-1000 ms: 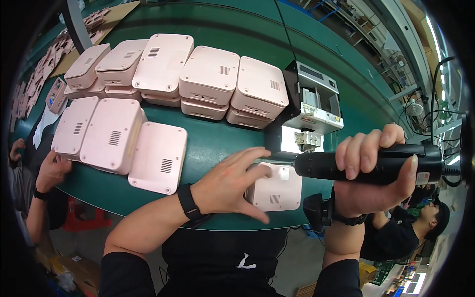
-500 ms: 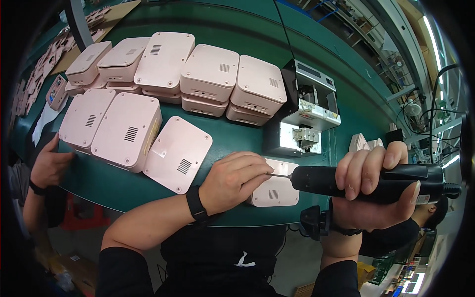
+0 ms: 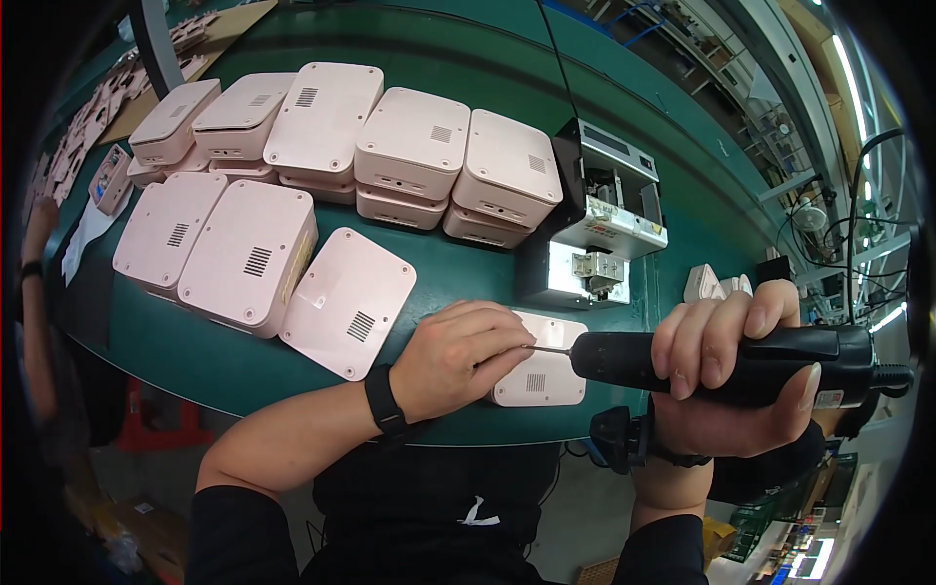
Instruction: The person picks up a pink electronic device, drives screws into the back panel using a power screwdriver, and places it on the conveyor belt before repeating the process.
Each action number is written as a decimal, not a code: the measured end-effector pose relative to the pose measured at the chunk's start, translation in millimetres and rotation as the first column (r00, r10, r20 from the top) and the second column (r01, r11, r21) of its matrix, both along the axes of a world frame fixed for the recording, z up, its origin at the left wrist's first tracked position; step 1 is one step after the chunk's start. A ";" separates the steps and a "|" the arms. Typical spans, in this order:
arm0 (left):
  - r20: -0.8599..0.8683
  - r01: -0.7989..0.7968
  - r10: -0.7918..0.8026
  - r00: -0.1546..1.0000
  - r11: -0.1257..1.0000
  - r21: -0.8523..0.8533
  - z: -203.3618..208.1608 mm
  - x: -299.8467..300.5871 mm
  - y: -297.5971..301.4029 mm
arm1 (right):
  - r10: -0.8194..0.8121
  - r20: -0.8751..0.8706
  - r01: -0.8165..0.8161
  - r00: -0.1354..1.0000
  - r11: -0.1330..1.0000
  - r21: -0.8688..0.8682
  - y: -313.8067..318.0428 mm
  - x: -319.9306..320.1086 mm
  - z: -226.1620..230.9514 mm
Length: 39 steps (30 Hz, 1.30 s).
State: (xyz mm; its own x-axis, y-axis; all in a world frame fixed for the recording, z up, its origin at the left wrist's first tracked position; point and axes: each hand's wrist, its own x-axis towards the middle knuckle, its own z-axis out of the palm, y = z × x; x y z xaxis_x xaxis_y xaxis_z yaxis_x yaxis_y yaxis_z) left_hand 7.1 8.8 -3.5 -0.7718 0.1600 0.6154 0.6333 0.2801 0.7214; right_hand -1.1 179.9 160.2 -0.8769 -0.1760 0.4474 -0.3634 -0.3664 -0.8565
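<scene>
Screwdriver point(image 3: 770, 365) in curled right fingers point(image 3: 717, 356), left fingers point(image 3: 492, 347) pinched at bit point(image 3: 550, 350)

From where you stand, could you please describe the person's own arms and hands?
The left hand and right hand are ungloved. Black sleeves end near the elbows. A black band circles the left wrist; a black strap with a black block is on the right.

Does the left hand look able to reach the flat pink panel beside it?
Probably yes: the flat pink panel lies close by the left hand, with nothing seen between, though that hand's fingers are at the metal bit.
</scene>
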 end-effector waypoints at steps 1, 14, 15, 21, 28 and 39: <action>0.001 0.001 -0.001 1.000 1.000 0.000 0.5 0.1 0.3 | 0.000 0.004 0.000 1.000 1.000 0.007 -0.2 -0.5 0.3; 0.197 0.043 -0.029 0.980 0.997 -0.069 6.2 4.1 -1.4 | 0.050 0.046 -0.053 0.998 0.997 0.053 -4.6 -8.7 -11.9; 0.250 0.119 -0.095 0.964 0.989 -0.086 3.9 4.1 -2.1 | 0.057 0.049 -0.059 0.997 0.997 0.045 -4.8 -10.9 -14.2; 0.292 0.225 -0.167 0.942 0.958 -0.177 -0.7 3.8 -3.5 | 0.054 -0.037 -0.051 0.998 0.995 0.091 -13.7 -21.1 -21.8; 0.272 0.197 -0.177 0.946 0.979 -0.050 -3.1 2.5 2.5 | 0.071 0.021 -0.073 0.997 0.989 0.130 -23.0 -27.7 -34.8; 0.277 0.230 -0.195 0.941 0.968 -0.103 -3.4 -4.1 2.5 | 0.099 -0.045 -0.072 0.994 0.907 0.415 -11.7 -40.0 -28.4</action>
State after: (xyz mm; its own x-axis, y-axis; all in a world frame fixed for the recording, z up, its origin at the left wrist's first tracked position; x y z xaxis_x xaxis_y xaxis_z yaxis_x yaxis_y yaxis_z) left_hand 3.0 11.2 -6.9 -0.8417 0.4041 0.3580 0.4821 0.2640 0.8354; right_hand -41.2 168.2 131.8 -0.8225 -0.4296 0.3727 -0.4049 -0.0178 -0.9142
